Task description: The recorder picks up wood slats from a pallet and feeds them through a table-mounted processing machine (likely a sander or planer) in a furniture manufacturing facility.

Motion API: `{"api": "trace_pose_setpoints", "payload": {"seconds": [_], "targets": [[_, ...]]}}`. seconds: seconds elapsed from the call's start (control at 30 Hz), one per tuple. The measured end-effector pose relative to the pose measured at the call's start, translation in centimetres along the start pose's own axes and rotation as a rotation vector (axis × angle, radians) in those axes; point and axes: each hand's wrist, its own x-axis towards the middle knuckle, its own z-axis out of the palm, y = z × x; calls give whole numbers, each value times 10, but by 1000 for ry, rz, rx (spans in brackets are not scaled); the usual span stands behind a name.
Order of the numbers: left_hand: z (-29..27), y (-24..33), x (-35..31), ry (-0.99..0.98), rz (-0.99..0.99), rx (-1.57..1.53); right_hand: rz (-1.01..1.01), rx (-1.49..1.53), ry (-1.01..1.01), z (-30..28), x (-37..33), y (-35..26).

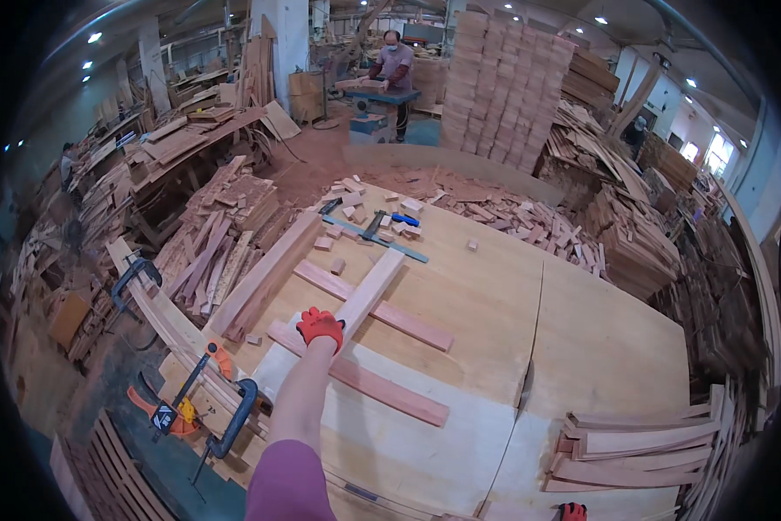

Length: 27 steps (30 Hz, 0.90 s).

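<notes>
My left hand [321, 328], in a red-orange glove, reaches forward over the worktable and is closed on the near end of a pale wooden board [373, 285]. That board lies crosswise on top of two reddish boards, a farther one [412, 325] and a nearer one [390, 393]. At the lower edge only a bit of my gloved right hand [573, 512] shows, below a stack of wooden strips [633, 447]; its fingers are mostly cut off, so its grip is hidden.
A thick beam [264, 278] lies along the table's left side. C-clamps [234, 421] and an orange-handled clamp [169, 417] grip the left edge. A try square [373, 227], blue tool [405, 220] and small blocks [351, 200] sit farther off. A person [395, 69] works beyond.
</notes>
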Motion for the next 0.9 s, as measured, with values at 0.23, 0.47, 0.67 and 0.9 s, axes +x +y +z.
{"api": "trace_pose_setpoints", "payload": {"seconds": [0.23, 0.47, 0.67, 0.9], "targets": [[35, -13, -27, -15, 18, 6, -16, -15, -43, 2, 8, 5], [-16, 17, -90, 167, 137, 112, 29, -38, -72, 4, -7, 15], [19, -61, -156, 394, 155, -137, 41, 81, -69, 20, 5, 26], [14, -148, -328, 465, 57, -176, -42, 87, -142, -13, 16, 36]]}}
